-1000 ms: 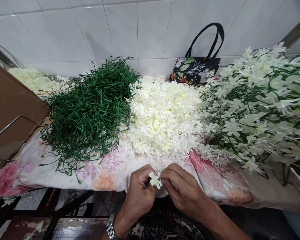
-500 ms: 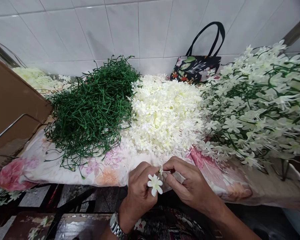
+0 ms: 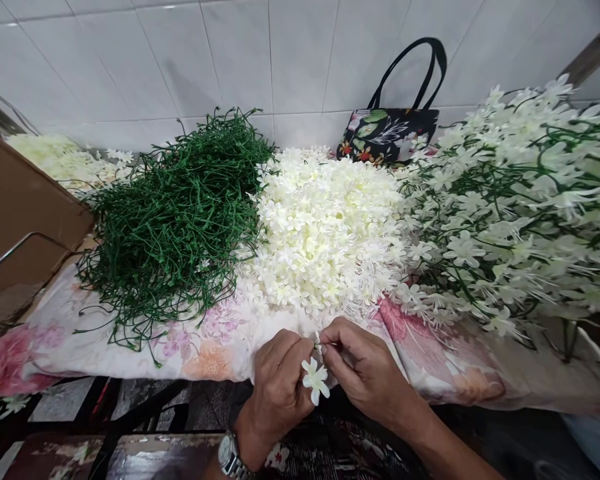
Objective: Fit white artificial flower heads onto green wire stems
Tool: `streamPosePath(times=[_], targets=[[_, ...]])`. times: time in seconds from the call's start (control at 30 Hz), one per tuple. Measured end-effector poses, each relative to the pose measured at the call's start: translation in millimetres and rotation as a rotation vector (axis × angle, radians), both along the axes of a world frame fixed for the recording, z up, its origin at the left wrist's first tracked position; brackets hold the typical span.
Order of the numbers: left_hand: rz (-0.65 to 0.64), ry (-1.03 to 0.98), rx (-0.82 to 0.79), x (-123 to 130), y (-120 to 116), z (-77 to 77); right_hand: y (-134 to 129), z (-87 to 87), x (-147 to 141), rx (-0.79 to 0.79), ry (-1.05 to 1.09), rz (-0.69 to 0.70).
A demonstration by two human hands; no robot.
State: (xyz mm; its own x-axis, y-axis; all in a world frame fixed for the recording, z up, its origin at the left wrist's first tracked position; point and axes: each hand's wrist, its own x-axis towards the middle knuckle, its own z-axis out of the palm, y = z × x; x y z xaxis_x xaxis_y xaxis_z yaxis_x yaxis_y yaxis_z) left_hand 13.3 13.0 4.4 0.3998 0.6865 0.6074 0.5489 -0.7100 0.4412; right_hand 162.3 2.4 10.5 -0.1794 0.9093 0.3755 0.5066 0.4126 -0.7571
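My left hand point(image 3: 280, 377), with a metal watch point(image 3: 229, 453) on its wrist, is closed around an artificial flower stem. A white artificial flower point(image 3: 315, 380) sticks out from between its thumb and fingers. Pinched close beside it, my right hand point(image 3: 363, 363) has thumb and forefinger together on a small white petal piece point(image 3: 318, 338) that meets the stem. The fingers hide most of the stem. Both hands are over the front edge of the cloth-covered table, just before a pile of loose white blossoms point(image 3: 325, 233).
To the left lies a heap of green plastic stems point(image 3: 175, 220), beside a cardboard box point(image 3: 25, 227). Assembled white flower sprays point(image 3: 520, 207) fill the right side. A black floral handbag point(image 3: 387, 137) rests against the tiled wall point(image 3: 240, 60). Floral cloth point(image 3: 145, 363) covers the table.
The view has shifted slightly. The flower in my left hand has turned and sits a little lower and to the right. Both hands keep their grip close together.
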Motion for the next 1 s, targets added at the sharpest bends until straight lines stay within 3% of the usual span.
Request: streamPosePath(times=[0.47, 0.67, 0.8, 1.0], targets=[[-0.026, -0.041, -0.092, -2, 1, -2.7, 1, -7.8, -5, 0.140, -0.032, -0.027], [-0.037, -0.368, -0.437, -3, 4, 11.1, -4, 3.9, 5, 0.130, 0.010, 0.015], [-0.069, -0.519, -0.673, -5, 2, 22.0, -10, 15.9, 13, 0.213, -0.019, 0.005], [-0.108, -0.599, -0.812, -2, 0, 26.9, -13, 26.1, 15, 0.285, -0.094, 0.088]])
